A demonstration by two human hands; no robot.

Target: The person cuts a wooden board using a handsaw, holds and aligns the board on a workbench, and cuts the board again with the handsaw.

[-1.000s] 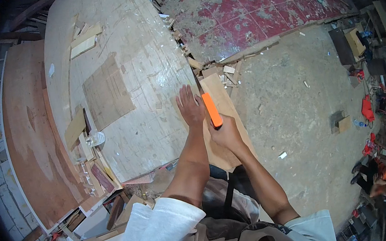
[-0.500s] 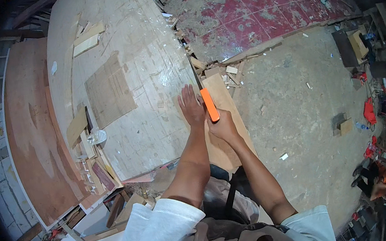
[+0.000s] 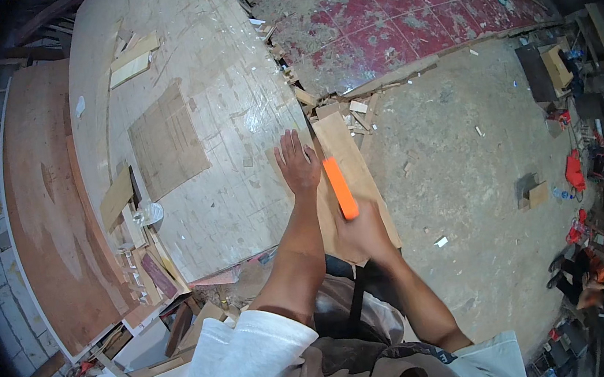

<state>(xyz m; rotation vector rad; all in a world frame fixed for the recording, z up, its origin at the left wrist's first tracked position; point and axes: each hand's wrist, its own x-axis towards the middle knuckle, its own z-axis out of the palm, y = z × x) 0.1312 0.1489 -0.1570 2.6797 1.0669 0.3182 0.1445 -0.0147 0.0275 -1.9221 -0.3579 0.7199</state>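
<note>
My left hand (image 3: 298, 163) lies flat near the right edge of the large worktable (image 3: 218, 57), fingers spread and pointing away from me. My right hand (image 3: 365, 232), slightly blurred, is closed around the orange handle of a handsaw (image 3: 340, 188). The handle sits just right of the table edge, and a dark, thin blade shows only in part along that edge. Below the saw, a long light wooden board (image 3: 345, 143) runs beside the table. Whatever the blade touches is hard to make out.
A thin brown sheet (image 3: 168, 140) and wood strips (image 3: 132, 61) lie on the table. A clear plastic cup (image 3: 150, 214) stands near its left side among offcuts. Scrap wood (image 3: 359, 112) is heaped beyond the board. Concrete floor (image 3: 447, 166) stretches right, with red tiles (image 3: 402, 23) farther off.
My right hand has drawn the handsaw back toward my body and slightly right. My left hand stays pressed at the table edge.
</note>
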